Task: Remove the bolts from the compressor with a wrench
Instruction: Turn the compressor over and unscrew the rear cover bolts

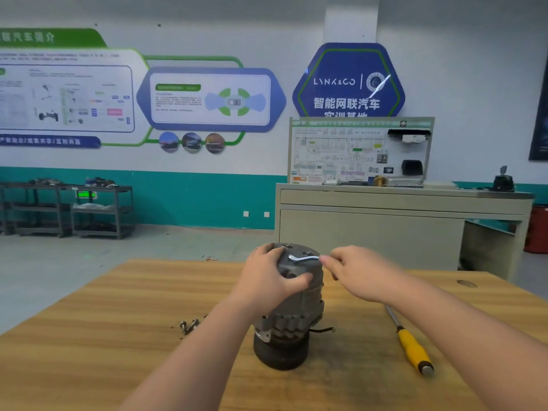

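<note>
Two removed bolts [188, 325] lie lower left. Left hand [271, 275] grips compressor [292, 310]; right hand [353, 272] pinches wrench [303, 258], mid-loosening. Next: turn steadily.

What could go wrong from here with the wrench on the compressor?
1. The right hand only pinches the wrench at its end, so it may slip off the bolt.
2. The compressor stands upright, steadied only by the left hand; torque could tip it.
3. The loose bolts on the wooden table could roll away.
</note>
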